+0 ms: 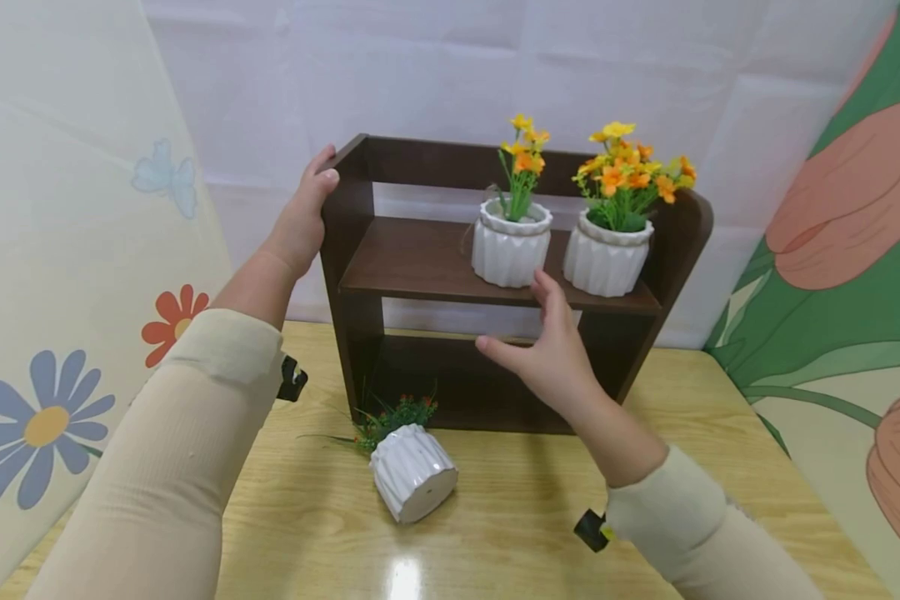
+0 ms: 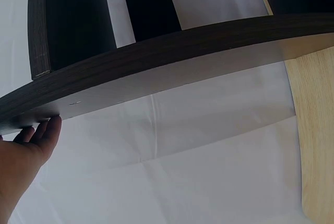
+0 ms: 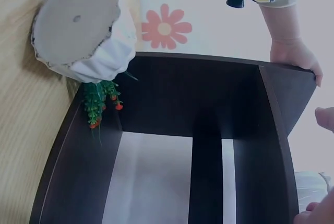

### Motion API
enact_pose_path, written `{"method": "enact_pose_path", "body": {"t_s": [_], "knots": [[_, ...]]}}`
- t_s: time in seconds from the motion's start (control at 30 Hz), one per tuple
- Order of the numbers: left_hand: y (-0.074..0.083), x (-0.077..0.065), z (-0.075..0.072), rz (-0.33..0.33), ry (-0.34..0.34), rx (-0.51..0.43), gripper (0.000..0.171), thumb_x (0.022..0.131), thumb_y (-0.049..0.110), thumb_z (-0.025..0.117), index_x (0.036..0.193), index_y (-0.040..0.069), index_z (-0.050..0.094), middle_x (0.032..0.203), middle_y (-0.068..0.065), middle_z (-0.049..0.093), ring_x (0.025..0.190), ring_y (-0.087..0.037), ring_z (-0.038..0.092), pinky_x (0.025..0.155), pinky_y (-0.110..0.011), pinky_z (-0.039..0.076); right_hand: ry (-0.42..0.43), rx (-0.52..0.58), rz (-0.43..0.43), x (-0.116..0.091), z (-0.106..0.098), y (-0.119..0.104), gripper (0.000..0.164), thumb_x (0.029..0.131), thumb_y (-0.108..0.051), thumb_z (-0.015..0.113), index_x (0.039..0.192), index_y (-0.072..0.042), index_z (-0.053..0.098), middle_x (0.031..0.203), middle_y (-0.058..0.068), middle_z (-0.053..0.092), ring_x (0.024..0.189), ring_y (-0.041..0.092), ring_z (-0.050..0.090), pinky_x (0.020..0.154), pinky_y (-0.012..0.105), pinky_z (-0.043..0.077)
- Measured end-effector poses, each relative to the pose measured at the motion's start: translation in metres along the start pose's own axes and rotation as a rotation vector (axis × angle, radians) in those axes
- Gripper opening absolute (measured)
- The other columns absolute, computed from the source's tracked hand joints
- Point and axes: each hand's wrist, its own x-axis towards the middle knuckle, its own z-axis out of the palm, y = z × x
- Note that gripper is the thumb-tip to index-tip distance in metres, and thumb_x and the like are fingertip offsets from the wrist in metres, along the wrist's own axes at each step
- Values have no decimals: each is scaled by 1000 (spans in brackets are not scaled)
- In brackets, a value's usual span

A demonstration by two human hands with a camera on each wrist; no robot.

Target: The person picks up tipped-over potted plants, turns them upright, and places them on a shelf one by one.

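Note:
A dark brown two-tier shelf [image 1: 420, 258] stands upright on the wooden table. At the upper part of its left side panel, my left hand [image 1: 303, 212] grips the edge; in the left wrist view its fingers [image 2: 49, 132] lie against the panel's outer face. My right hand [image 1: 551, 358] is in front of the shelf, thumb and fingers spread apart and holding nothing. Its fingertips overlap the base of a white fluted pot [image 1: 510, 250] with yellow-orange flowers on the upper tier. To the right sits a similar pot [image 1: 607, 258] with a fuller bunch.
Another white pot [image 1: 416, 475] lies tipped on the table [image 1: 307, 517] before the shelf's lower left corner, its base toward me. Its green plant [image 1: 397, 421] with small red blooms points toward the shelf. Behind the shelf hangs a pale cloth [image 1: 450, 67], with flower-printed panels at both sides.

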Motion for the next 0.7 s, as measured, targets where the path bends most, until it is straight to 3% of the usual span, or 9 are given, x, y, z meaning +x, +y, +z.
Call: {"method": "enact_pose_path", "body": {"t_s": [0.7], "knots": [[0, 1, 0, -3, 6, -31, 61, 99, 39, 24, 158, 31, 9, 159, -7, 21, 124, -15, 38, 108, -27, 26, -53, -48, -5, -19, 22, 15, 106, 75, -40, 83, 156, -24, 17, 161, 2, 25, 148, 25, 25, 116, 54, 26]]}}
